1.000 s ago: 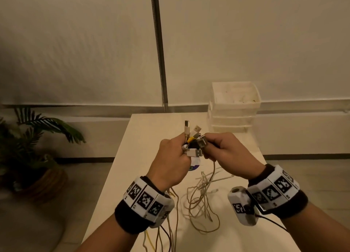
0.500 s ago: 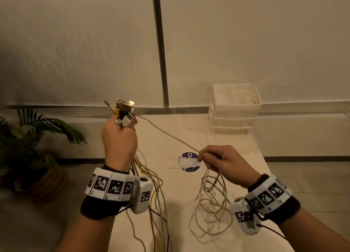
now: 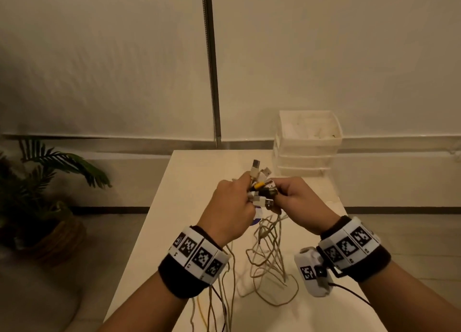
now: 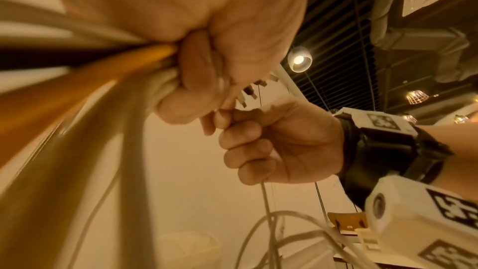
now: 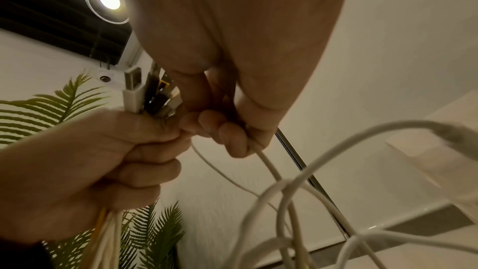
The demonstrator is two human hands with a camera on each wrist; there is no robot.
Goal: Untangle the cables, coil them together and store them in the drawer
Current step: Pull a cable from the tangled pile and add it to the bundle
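Note:
Above the middle of the table my left hand point(image 3: 239, 202) grips a bundle of cables point(image 3: 262, 189) just below their plugs, which stick up: white, black and yellow ones. The same bundle point(image 5: 134, 93) shows in the right wrist view, rising from my left fist point(image 5: 108, 161). My right hand point(image 3: 287, 194) meets the left at the plugs, its fingers point(image 5: 232, 136) curled round a white cable point(image 5: 269, 167). That cable runs down into loose tangled loops point(image 3: 269, 262) on the table point(image 3: 189, 187). More strands hang from my left fist point(image 4: 196, 89) past the front edge.
A white stack of plastic drawers point(image 3: 309, 142) stands at the table's far right, its top tray open upward. A potted palm point(image 3: 50, 182) sits on the floor to the left. A round purple sticker point(image 3: 257, 217) lies partly hidden under my hands.
Half a second ago my left hand was raised to the left with the plugs and my right held a cable taut. Now the left hand has come back and meets the right.

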